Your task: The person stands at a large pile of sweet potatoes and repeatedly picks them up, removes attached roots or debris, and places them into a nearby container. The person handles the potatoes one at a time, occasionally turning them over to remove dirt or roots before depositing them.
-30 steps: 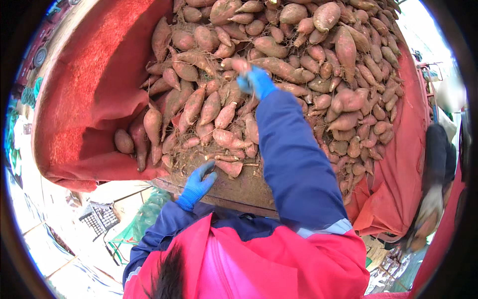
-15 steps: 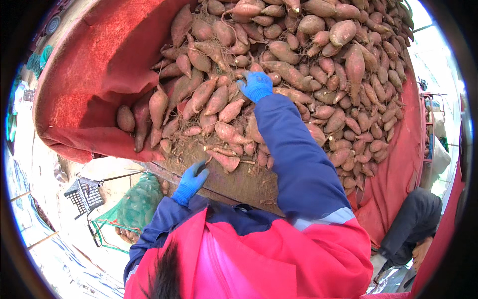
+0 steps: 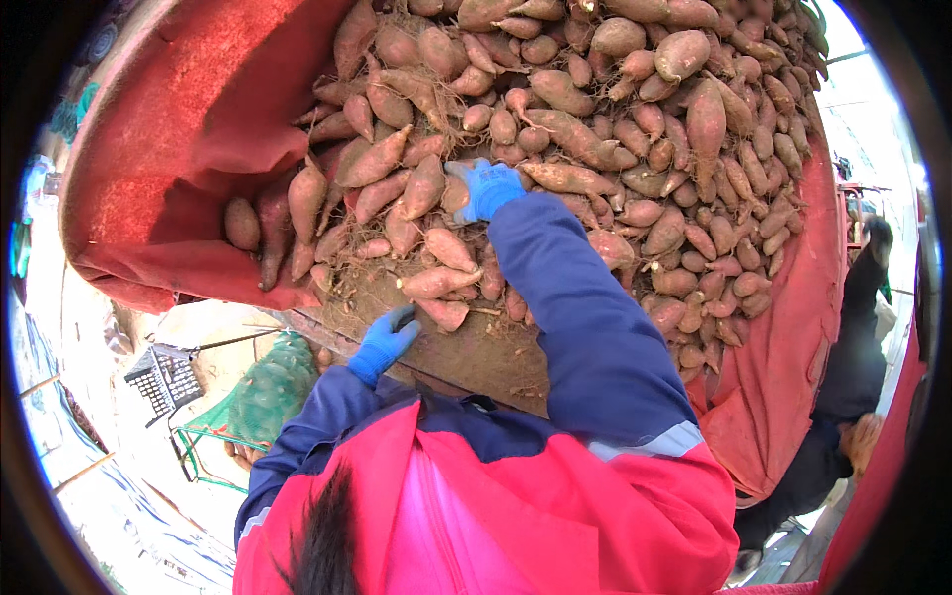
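1 sweet potato [image 3: 455, 193] lies gripped in the right hand [image 3: 491, 189], beyond the open left hand [image 3: 386, 345].

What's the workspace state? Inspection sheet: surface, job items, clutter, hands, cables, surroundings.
Surface: brown, soil-covered flat board; red cloth sheeting on both sides.
Job's things: heaped reddish-brown, tapered sweet potatoes.
Clutter: thin brown root strands among the sweet potatoes.
Hands: blue-gloved right hand on the heap, grip unclear; blue-gloved left hand by the board's near edge, nothing seen in it.
Cables: none certain; thin dark strip beside black slotted crate could be cord or rod.
Surroundings: filled green mesh bag, left; person in dark clothing, right.
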{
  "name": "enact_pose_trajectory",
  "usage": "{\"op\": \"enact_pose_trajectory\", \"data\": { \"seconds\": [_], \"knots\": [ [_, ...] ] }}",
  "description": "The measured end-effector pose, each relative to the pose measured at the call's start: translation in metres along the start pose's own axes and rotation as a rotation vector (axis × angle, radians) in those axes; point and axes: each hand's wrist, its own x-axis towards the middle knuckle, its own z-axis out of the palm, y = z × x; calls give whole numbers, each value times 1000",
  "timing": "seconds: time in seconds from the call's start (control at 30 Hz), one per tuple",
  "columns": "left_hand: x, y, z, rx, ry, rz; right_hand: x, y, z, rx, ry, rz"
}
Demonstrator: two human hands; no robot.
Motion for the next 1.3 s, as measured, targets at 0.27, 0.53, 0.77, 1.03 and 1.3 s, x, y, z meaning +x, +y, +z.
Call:
{"op": "enact_pose_trajectory", "data": {
  "seconds": [0.27, 0.53, 0.77, 1.03, 1.3],
  "knots": [
    [11, -12, 13, -76, 26, -50, -43, -39, 8, -361, -108, -60],
    [21, -2, 23, -204, 138, -178, -15, -17, 10, -44, -10, -106],
    [20, 20, 28, -264, 79, -128, -38, -38, 11, -308, -56, 6],
    [27, 84, -79, 415, 866, 619, -22, -68, 17, -262, 66, -1],
    [108, 144, -160, 556, 602, 179, 26, -123, 6, 499, 386, -193]
  ]
}}
